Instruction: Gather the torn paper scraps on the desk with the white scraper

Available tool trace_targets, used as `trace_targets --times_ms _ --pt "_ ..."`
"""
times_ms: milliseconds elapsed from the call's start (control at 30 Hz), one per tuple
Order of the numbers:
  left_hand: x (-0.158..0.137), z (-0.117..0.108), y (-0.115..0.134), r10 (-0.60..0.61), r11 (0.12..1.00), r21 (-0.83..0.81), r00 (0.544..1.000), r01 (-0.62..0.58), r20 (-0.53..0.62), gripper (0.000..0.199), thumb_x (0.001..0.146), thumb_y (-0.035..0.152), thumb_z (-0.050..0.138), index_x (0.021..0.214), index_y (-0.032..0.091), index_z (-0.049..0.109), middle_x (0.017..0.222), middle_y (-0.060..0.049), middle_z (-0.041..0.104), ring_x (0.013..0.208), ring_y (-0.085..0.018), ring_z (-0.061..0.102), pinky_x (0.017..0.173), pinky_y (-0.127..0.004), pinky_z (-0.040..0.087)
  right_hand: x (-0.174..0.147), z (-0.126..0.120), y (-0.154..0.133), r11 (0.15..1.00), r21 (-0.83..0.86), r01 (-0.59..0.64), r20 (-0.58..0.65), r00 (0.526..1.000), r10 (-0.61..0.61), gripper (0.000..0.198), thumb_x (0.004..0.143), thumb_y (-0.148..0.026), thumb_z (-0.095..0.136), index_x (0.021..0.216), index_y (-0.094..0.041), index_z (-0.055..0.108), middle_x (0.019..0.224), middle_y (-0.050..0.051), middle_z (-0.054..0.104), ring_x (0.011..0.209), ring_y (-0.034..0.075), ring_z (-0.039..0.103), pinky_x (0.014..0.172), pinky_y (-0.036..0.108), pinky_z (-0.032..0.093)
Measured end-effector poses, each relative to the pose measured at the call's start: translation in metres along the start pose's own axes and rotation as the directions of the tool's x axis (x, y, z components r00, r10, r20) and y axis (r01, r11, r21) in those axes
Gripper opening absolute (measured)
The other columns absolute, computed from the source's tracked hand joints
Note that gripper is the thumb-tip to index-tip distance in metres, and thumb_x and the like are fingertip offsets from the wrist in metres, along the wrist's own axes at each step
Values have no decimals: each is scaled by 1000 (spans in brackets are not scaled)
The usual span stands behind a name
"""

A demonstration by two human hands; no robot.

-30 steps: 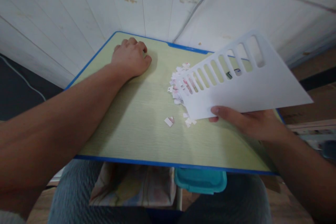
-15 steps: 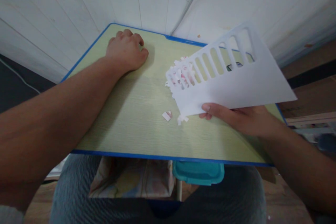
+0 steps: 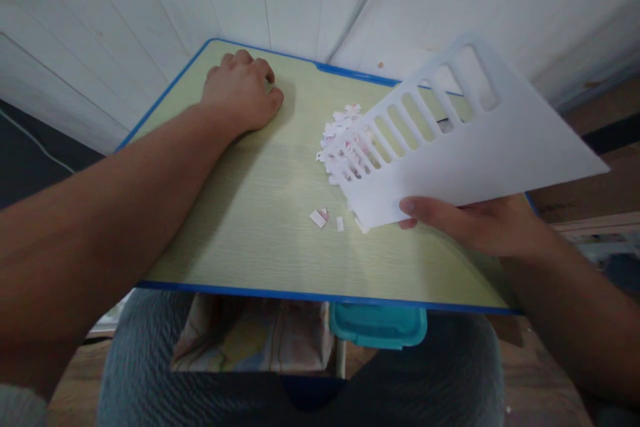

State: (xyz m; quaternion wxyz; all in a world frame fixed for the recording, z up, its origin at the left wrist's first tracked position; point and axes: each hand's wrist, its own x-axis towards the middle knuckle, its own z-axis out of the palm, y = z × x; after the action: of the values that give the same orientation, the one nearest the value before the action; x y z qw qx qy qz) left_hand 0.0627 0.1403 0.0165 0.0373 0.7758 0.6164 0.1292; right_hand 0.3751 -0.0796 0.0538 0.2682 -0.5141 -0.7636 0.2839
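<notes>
My right hand (image 3: 475, 223) grips the lower edge of a white sheet with a row of slots (image 3: 515, 147), thumb on top. The sheet is tilted, its right end raised off the table and its left end low. Under and beside that left end lies a heap of small white paper scraps (image 3: 340, 123), some with pink marks and partly seen through the slots. A few loose scraps (image 3: 317, 218) lie nearer to me. My left hand (image 3: 243, 93) rests on the table's far left, knuckles up and fingers curled in, with nothing visible in them.
The pale green table (image 3: 240, 233) has a blue rim and stands against a white panelled wall (image 3: 295, 7) with a grey cable (image 3: 367, 0). Below the front edge are a turquoise lid or box (image 3: 379, 325) and a patterned cloth bag (image 3: 255, 340) between my legs.
My right hand has moved slightly right with the slotted sheet, whose left end has drawn back, uncovering more of the heap. My left hand has stayed in place.
</notes>
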Motion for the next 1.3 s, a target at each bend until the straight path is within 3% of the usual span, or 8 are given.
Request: trace_targets --times_ms 167,400,567,667,800,1067,1200,1300 --pt "-1 -1 0 19 999 -38 1000 -20 -12 69 105 59 54 163 28 76 171 -8 62 159 -45 46 139 -72 39 -2 -5 -3 998 61 -23 66 998 19 26 100 -45 91 78 -34 84 78 1 86 73 30 84 74 43 74" --pt "-1 -1 -1 -6 999 -47 1000 6 8 69 106 62 49 164 33 72 175 -2 59 162 -37 43 143 -63 35 -1 -9 -7 995 97 18 232 972 -40 26 102 -41 90 77 -34 84 78 1 87 75 30 85 83 47 76" --pt "-1 0 -1 18 1000 -25 1000 -19 -9 73 106 61 49 165 25 72 174 -10 59 161 -41 46 141 -67 39 0 -9 -8 996 93 -17 232 973 -5 24 102 -42 89 79 -34 86 82 1 88 80 30 86 84 44 76" --pt "0 0 -1 9 1000 -11 1000 -10 -7 68 109 57 49 165 26 71 175 -8 59 161 -38 46 141 -65 39 0 -8 -8 994 106 -29 287 958 -2 24 101 -41 89 78 -33 86 81 2 88 79 30 85 83 43 76" --pt "0 1 -1 16 1000 -24 1000 -16 -12 69 109 57 52 164 20 72 174 -11 60 160 -40 48 140 -65 40 -1 -8 -9 991 116 -69 238 970 40 28 101 -48 91 78 -33 86 80 3 88 78 30 86 75 41 76" --pt "0 1 -1 -1 997 -82 1000 1 -2 71 106 62 52 168 31 71 182 0 55 165 -41 42 144 -65 33 1 -12 -11 980 189 -65 375 927 -11 24 101 -40 89 80 -30 85 76 0 87 71 24 85 68 32 73" --pt "-1 -2 2 11 1000 -18 1000 -12 -13 72 111 56 51 166 15 72 181 -14 56 167 -43 48 140 -70 39 0 -13 -11 979 182 -90 348 937 21 26 100 -43 92 78 -32 85 77 1 87 71 26 85 68 35 73" --pt "1 -2 1 53 998 -22 998 -54 -15 87 115 71 48 161 0 72 176 -24 58 166 -48 50 130 -71 41 -3 -12 -11 974 207 -92 436 900 -8 22 101 -38 89 80 -32 86 76 0 87 69 25 84 64 34 70"
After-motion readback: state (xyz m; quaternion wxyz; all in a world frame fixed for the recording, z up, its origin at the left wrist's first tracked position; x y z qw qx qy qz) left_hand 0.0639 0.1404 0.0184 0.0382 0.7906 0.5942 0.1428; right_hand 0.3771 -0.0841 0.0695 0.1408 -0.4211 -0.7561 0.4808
